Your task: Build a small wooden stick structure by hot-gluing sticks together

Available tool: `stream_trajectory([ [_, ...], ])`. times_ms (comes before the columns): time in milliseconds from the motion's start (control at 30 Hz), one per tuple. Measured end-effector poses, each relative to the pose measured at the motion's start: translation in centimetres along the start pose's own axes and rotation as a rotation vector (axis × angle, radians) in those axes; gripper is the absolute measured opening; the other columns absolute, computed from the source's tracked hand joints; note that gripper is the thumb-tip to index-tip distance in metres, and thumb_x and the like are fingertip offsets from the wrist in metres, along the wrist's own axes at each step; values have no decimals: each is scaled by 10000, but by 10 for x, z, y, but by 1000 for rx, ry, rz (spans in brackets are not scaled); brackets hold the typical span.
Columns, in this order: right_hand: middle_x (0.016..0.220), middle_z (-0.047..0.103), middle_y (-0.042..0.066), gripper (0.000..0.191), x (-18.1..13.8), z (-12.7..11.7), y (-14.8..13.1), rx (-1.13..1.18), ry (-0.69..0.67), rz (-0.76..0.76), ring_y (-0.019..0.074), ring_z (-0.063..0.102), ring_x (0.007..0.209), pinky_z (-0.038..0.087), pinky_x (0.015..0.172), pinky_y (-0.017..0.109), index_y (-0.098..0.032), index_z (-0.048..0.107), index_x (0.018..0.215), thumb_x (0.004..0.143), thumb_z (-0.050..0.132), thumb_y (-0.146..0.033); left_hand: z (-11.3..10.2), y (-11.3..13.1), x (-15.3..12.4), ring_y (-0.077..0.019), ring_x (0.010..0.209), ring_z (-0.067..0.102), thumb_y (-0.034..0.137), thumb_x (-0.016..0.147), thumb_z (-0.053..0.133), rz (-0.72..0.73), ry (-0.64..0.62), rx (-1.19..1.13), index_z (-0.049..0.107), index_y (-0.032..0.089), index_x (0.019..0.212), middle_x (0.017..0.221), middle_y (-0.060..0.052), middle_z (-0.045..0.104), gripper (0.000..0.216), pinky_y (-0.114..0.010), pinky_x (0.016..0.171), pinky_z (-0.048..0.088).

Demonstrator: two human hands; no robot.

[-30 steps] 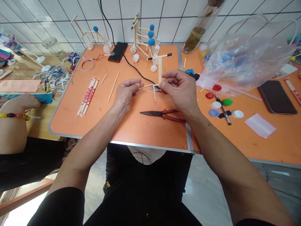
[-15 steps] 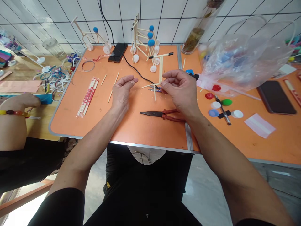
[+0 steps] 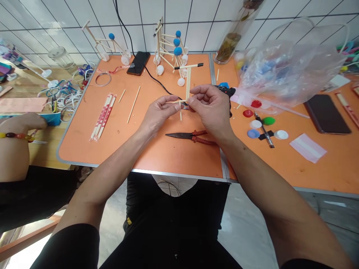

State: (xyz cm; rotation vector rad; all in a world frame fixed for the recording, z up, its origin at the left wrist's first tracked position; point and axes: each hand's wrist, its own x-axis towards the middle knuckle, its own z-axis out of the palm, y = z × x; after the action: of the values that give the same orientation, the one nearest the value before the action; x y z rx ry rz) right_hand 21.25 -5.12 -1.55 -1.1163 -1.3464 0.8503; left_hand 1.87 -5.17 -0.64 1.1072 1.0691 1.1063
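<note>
Above the orange table point(image 3: 112, 142), both my hands meet on a small frame of thin wooden sticks point(image 3: 187, 80). The frame has an upright stick topped by a crossbar with black ends. My right hand point(image 3: 210, 106) pinches the frame at its lower joint. My left hand point(image 3: 158, 114) pinches the short horizontal stick at that same joint. Red-handled pliers point(image 3: 193, 136) lie on the table just below my hands.
Two finished stick models with blue balls point(image 3: 171, 48) stand at the back beside a black phone point(image 3: 138, 62) with its cable. Wrapped chopsticks point(image 3: 104, 115) lie left. Bottle caps point(image 3: 262, 123), a clear plastic bag point(image 3: 288, 71) and another phone point(image 3: 327, 114) lie right. Another person's arm point(image 3: 17, 145) rests at far left.
My left hand, which had let go and drawn back to the left half a second ago, has come back right and pinched the stick frame again. My right hand has kept its hold.
</note>
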Motion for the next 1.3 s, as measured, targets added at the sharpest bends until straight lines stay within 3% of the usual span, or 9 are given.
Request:
stream_trajectory([
  [233,905,748,-16,239,-1,3,3,40,7,29,182,760,834,705,819,361,-303,775,1076,914,940,-362,6,-2,-4,-282,1120,855,383,743,1113,-12,12,-78,806,235,1024,1002,-73,893,442,-339,907,611],
  [500,920,749,-17,193,-3,5,3,100,3,42,170,767,826,682,800,339,-289,782,1078,927,902,-295,-1,-9,3,-204,963,822,489,909,977,-53,-12,-67,838,260,999,994,-46,899,283,-289,781,534],
  [667,909,746,-9,225,-5,6,1,89,-18,56,194,791,849,704,818,365,-291,775,1069,925,938,-352,-3,-12,4,-173,932,798,484,935,957,-20,-12,-61,829,253,922,1009,-46,898,265,-270,777,520],
  [900,912,780,-2,356,-4,7,1,146,-79,125,187,807,836,708,754,331,-289,763,1032,891,991,-524,-5,-11,4,-202,949,802,499,887,984,-16,19,-14,819,255,887,985,-51,893,294,-283,755,549],
  [1100,920,793,15,412,-4,6,1,145,-105,142,197,806,835,720,750,346,-284,756,1003,859,1023,-563,-3,-8,2,-198,899,799,459,886,990,-12,-24,-4,830,245,890,942,-56,884,268,-290,742,557],
  [1300,919,769,14,363,-4,6,3,120,-62,110,212,812,849,734,787,378,-286,749,1020,905,980,-540,6,-3,-3,-243,1036,859,329,800,1061,2,21,-74,822,237,963,958,-49,883,304,-312,840,613],
])
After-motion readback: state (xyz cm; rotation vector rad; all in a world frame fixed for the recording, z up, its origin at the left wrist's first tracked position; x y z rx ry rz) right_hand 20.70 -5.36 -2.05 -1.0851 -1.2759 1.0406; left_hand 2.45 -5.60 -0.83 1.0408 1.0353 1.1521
